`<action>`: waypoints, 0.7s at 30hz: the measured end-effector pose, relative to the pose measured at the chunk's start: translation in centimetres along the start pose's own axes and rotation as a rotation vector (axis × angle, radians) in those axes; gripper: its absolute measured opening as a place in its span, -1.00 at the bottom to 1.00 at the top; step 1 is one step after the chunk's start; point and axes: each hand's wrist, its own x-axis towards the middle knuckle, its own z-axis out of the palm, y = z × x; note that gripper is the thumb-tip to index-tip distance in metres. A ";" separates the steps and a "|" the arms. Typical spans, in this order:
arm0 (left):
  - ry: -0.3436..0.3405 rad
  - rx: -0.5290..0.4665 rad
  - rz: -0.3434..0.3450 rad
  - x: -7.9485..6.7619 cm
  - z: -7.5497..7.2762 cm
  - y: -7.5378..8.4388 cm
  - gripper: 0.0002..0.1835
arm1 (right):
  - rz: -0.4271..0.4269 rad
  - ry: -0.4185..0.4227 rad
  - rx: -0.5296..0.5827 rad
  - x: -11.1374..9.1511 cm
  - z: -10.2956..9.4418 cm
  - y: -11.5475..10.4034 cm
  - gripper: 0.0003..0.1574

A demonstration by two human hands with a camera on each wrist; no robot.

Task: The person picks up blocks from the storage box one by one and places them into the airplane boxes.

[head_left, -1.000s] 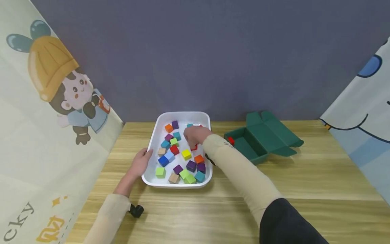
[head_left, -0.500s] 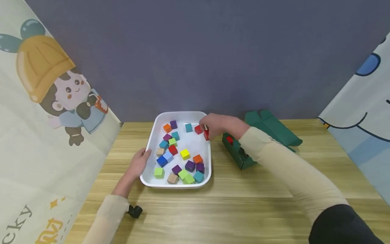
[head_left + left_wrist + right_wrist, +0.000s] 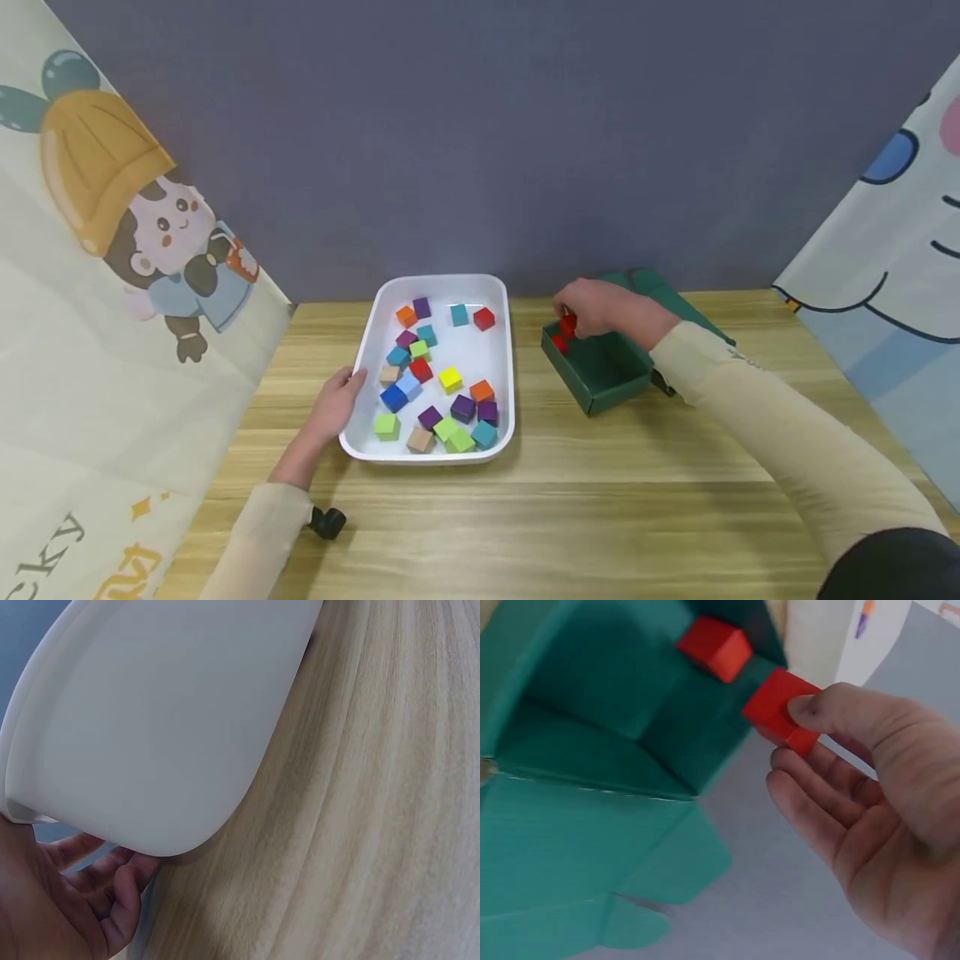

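At far left, a printed sheet is cut off by the frame edge, lettering included. Beside it, the left hand grips the left rim of a white tray on the wooden counter. In the left wrist view its fingers curl under the tray's edge, fingertips partly lost behind it; the thumb is hard to make out there, and the tray's contents are hidden.

Inside the tray lie loose coloured blocks, two of them red.

To the right, the right hand pinches a red block over the left end of an open green box. From the head the knuckles mostly cover that block; whether it touches the box I can't tell. A second red block lies inside, near the left wall. The hand and forearm hide much of the box's back edge and lid, and the right sleeve runs off the frame.

Half a second ago the right hand and its block were at the tray's right rim; now both are at the box. The left hand has stayed on the tray.
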 end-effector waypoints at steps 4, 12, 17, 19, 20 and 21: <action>-0.001 -0.004 -0.004 0.0 0.0 0.1 -0.36 | 0.014 0.012 -0.029 0.2 0.9 0.8 -0.57; 0.014 0.007 -0.024 -0.2 0.1 0.2 -0.32 | 0.002 0.045 -0.070 0.5 2.9 2.0 -0.58; 0.011 0.016 -0.030 -0.4 0.1 0.2 -0.30 | -0.016 0.066 -0.108 0.9 3.6 2.2 -0.62; 0.012 0.017 -0.033 -0.4 0.1 0.3 -0.30 | -0.016 0.062 -0.124 1.1 3.8 2.2 -0.63; 0.013 0.021 -0.037 -0.4 0.1 0.4 -0.30 | -0.015 0.060 -0.131 1.1 3.9 2.3 -0.62; 0.011 0.024 -0.040 -0.3 0.1 0.4 -0.29 | -0.018 0.059 -0.138 1.2 4.0 2.3 -0.62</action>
